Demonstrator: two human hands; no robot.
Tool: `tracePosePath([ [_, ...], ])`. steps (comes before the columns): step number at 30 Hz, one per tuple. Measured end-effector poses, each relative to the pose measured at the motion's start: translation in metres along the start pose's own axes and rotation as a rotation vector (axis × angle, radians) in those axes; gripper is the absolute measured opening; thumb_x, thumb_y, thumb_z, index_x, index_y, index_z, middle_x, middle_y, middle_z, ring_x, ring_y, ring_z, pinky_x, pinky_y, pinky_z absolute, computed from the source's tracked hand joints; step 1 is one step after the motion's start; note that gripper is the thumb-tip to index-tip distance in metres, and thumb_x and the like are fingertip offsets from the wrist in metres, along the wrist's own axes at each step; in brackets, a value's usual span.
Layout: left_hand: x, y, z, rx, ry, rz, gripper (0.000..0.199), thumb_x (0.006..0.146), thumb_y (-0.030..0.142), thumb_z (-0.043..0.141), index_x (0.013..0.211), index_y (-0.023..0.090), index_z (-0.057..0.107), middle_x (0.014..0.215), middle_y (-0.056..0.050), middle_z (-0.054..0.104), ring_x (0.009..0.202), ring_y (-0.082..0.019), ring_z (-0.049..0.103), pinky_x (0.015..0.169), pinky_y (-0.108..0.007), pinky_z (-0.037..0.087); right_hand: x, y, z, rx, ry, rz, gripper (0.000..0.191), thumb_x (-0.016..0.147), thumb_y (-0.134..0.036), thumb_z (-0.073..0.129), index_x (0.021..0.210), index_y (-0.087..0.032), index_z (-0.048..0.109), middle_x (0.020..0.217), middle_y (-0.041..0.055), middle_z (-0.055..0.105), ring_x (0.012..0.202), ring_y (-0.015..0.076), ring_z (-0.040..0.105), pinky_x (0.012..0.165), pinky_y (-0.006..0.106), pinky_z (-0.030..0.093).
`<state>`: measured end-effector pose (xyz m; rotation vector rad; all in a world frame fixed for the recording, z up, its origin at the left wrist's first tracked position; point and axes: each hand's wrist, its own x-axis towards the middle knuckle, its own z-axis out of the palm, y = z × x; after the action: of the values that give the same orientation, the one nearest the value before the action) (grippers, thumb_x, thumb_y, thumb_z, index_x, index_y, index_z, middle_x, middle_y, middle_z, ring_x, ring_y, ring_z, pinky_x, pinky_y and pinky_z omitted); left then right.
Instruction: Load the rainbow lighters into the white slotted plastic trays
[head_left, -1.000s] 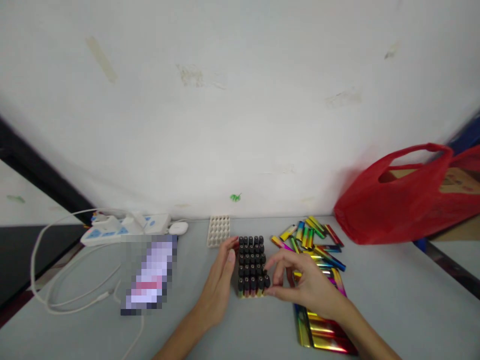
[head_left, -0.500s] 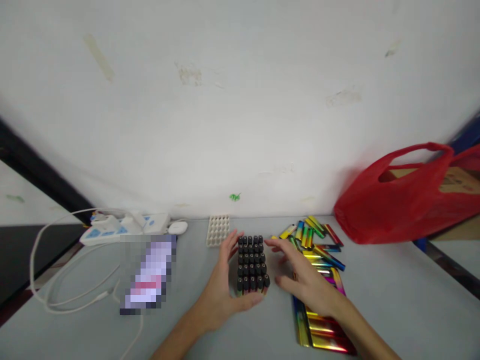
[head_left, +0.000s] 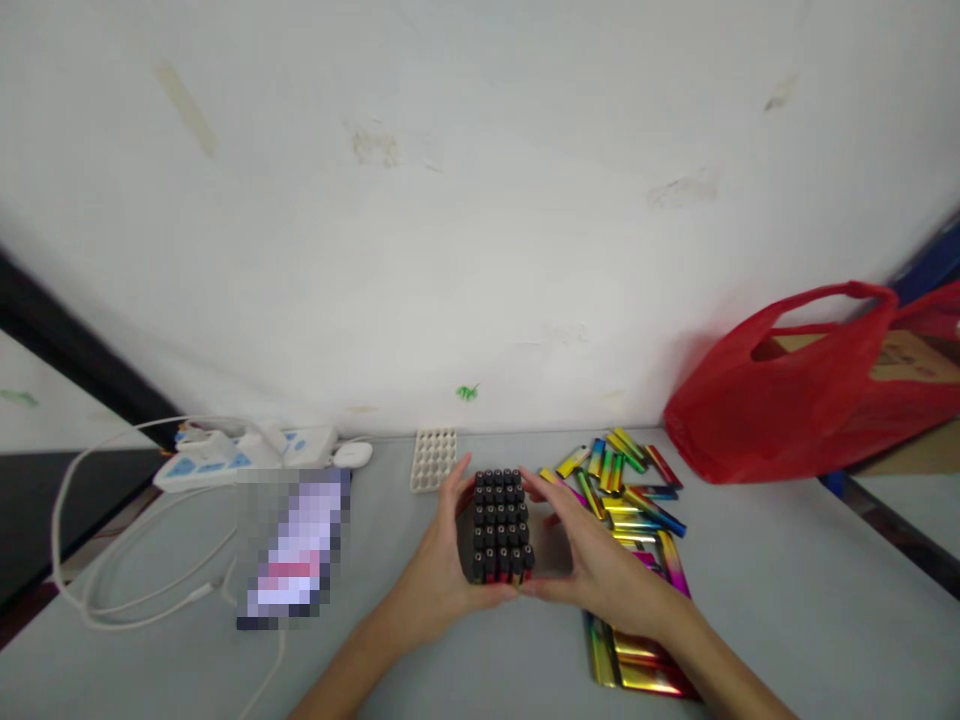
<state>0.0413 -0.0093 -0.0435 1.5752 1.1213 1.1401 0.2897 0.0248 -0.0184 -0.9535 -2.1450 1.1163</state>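
Note:
In the middle of the table stands a tight block of upright black-capped sticks (head_left: 501, 525), in several rows, with a little red and gold showing low at the front. My left hand (head_left: 439, 570) curls round its left side, thumb across the front. From the right, my right hand (head_left: 600, 565) closes round the block, fingers at the far right corner and thumb at the near edge. The thumbs nearly meet. Beside my right hand and partly under its forearm lies a heap of shiny gold, blue, green and red metallic cases (head_left: 645, 520).
A pale tray with rows of round holes (head_left: 433, 460) lies by the wall (head_left: 480, 250). To the left are a phone (head_left: 300, 545), a white power strip (head_left: 247, 455), a white puck-shaped device (head_left: 352, 455) and looped cables. A red bag (head_left: 787, 400) holding a cardboard box stands at the right.
My right hand has moved left, from beside the block to touching it, its thumb now by the front edge. My left hand stays round the block.

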Motion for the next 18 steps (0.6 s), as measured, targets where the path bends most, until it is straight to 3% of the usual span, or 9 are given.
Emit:
tracePosePath([
  [5,-0.001,-0.002,-0.010,0.150,-0.066,0.015,0.152,0.064,0.028,0.107,0.175,0.045,0.005,0.173,-0.013,0.043,0.159,-0.042,0.044,0.132,-0.067,0.033,0.000,-0.001,-0.001,-0.020,-0.015,0.015,0.115,0.082,-0.025,0.094,0.175,-0.028,0.026,0.175,0.0178,0.039,0.159,0.0334,0.042,0.131,0.055,0.034],
  [11,-0.002,0.000,-0.025,0.294,-0.112,0.011,0.155,0.061,0.026,0.107,0.177,0.038,0.004,0.178,-0.018,0.034,0.163,-0.043,0.037,0.133,-0.068,0.029,-0.002,0.008,0.000,-0.097,-0.019,0.021,0.132,0.080,-0.018,0.095,0.178,-0.033,0.008,0.179,0.0175,0.034,0.163,0.0325,0.038,0.133,0.055,0.030],
  [14,-0.002,0.001,-0.027,0.358,-0.094,-0.009,0.155,0.061,0.022,0.106,0.177,0.038,0.004,0.175,-0.017,0.040,0.160,-0.042,0.043,0.132,-0.066,0.034,-0.003,0.011,0.002,-0.174,-0.014,0.000,0.137,0.079,-0.017,0.096,0.179,-0.033,0.005,0.180,0.0166,0.033,0.165,0.0322,0.035,0.134,0.054,0.030],
  [18,-0.003,-0.001,-0.022,0.359,-0.042,0.012,0.151,0.060,0.021,0.105,0.176,0.040,0.011,0.168,-0.015,0.051,0.152,-0.042,0.054,0.128,-0.065,0.043,-0.002,0.008,0.003,-0.281,0.023,-0.021,0.143,0.074,-0.019,0.101,0.179,-0.030,0.004,0.171,0.0186,0.047,0.161,0.0340,0.042,0.132,0.054,0.035],
])
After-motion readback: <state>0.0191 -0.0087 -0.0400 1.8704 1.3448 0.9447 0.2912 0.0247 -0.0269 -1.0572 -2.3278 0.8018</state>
